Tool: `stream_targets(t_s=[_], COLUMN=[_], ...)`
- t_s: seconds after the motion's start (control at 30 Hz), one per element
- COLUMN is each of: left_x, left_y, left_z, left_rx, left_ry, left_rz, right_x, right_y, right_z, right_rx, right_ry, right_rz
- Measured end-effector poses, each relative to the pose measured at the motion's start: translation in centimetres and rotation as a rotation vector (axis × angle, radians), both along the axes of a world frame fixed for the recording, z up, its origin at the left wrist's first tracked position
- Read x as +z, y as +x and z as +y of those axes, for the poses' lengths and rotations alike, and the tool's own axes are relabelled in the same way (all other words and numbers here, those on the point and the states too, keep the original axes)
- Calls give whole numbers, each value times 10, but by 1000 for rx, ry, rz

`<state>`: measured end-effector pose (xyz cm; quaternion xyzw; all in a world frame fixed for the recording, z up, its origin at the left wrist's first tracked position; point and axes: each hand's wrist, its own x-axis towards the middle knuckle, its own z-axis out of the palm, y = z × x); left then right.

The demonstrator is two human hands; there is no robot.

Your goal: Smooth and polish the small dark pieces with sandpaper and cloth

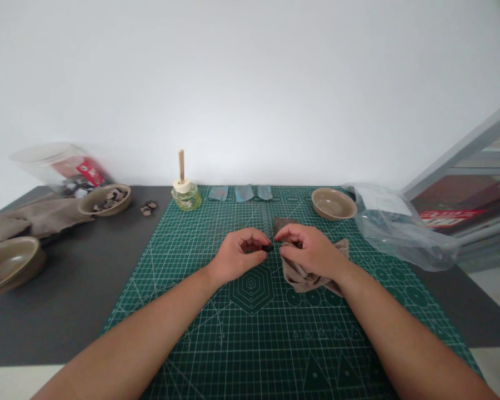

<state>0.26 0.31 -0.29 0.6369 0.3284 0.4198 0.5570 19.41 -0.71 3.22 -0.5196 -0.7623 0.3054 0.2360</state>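
Note:
My left hand (239,253) pinches a small dark piece (267,248) between thumb and fingertips, above the green cutting mat (208,333). Its exact kind is too small to make out. Facing it from the right, my right hand (310,249) has its thumb and index fingertips apart, a short gap from the piece. A crumpled brown cloth (302,279) lies beneath my right hand, partly covered by it; the curled fingers behind are partly hidden. Just beyond the right fingertips is a flat dark brown square (284,223).
At the mat's back edge are a reed diffuser (186,195) and three bluish sheets (244,193). A tan bowl (334,204) and a clear plastic bag (400,230) stand right. Leftward are a bowl of dark fragments (125,194), loose fragments (149,208), another cloth (54,219) and another bowl (31,255).

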Motion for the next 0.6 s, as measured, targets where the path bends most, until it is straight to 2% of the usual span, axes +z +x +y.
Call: stream_targets(t_s=[0.33, 0.6], left_x=[0, -1], left_y=[2, 2], left_z=[0, 0], left_rx=[-56, -27], left_ry=[1, -129], left_rz=[-31, -83], right_x=[0, -2], right_y=[-11, -10], right_z=[-7, -5], right_rx=[-3, -11], right_ry=[24, 23], right_rz=[70, 102])
